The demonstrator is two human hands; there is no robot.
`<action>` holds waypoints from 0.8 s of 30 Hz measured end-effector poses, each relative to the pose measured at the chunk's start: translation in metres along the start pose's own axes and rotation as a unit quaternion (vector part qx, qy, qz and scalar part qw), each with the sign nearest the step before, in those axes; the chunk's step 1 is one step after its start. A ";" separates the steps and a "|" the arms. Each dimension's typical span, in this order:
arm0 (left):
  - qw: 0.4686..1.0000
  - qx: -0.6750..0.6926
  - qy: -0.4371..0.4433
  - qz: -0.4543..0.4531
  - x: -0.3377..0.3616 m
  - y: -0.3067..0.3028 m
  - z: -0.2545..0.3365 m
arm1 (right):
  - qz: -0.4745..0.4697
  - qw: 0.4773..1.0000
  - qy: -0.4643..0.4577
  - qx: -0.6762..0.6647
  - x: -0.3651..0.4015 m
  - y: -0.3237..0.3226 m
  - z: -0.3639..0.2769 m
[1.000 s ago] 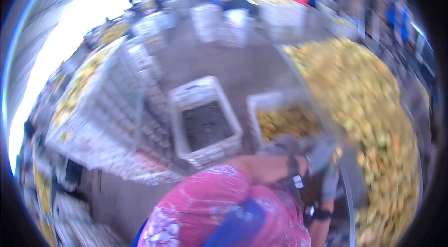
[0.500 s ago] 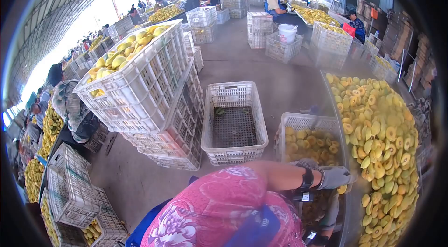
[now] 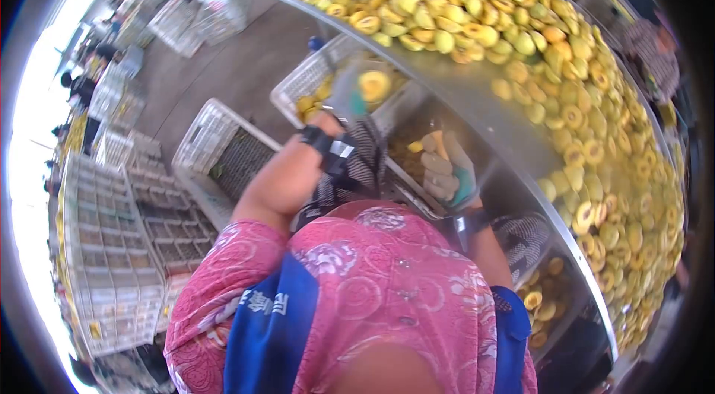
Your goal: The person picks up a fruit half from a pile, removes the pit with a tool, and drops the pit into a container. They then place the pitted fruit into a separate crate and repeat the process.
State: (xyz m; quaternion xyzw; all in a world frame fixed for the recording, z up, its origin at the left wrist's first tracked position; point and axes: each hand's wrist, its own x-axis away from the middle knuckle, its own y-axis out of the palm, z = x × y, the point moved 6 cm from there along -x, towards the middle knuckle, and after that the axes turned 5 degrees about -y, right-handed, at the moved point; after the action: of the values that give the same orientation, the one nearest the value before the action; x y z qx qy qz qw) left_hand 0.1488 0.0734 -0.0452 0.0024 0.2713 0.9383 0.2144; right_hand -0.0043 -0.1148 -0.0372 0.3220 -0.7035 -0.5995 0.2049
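My left hand (image 3: 345, 94), gloved and blurred, is over a white plastic crate (image 3: 292, 93) of yellow fruit halves. A halved yellow peach (image 3: 374, 86), cut face with brown hollow showing, is at its fingers and appears gripped. Lower and to the right, my right hand (image 3: 445, 170) wears a pale glove with a green-blue patch. Its fingers are curled around a slim tan-orange thing (image 3: 441, 144) that I cannot make out. A small yellow piece (image 3: 415, 147) shows beside those fingers. Both wrists carry dark bands.
A metal-edged table (image 3: 477, 107) heaped with peach halves (image 3: 447, 14) curves along my right. More halves (image 3: 544, 304) lie beneath its edge. An open crate (image 3: 216, 122) stands at left, near tall stacked crates (image 3: 112, 245). Another person (image 3: 652, 51) is across the table.
The view has swung right and down. My left hand has gone from the table edge to above the crate of fruit halves. More of my right hand now shows.
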 end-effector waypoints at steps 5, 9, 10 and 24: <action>0.856 -0.469 0.080 0.201 -0.046 -0.010 0.037 | 0.033 0.997 -0.058 -0.026 0.007 -0.018 -0.016; 0.695 -0.697 0.133 0.117 -0.106 0.070 0.010 | 0.036 0.997 -0.067 -0.017 0.007 -0.026 -0.028; 0.668 -0.728 0.128 0.082 -0.124 0.084 -0.004 | 0.054 0.996 -0.076 -0.008 0.009 -0.023 -0.032; 0.607 -0.790 -0.017 0.082 -0.208 0.095 -0.085 | 0.067 0.990 -0.124 0.017 0.025 -0.020 -0.049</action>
State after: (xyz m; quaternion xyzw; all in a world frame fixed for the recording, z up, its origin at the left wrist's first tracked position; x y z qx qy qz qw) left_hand 0.2890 -0.1256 -0.0462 -0.1296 -0.5804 0.8017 0.0602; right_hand 0.0147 -0.1688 -0.0496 0.2013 -0.7536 -0.6074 0.1501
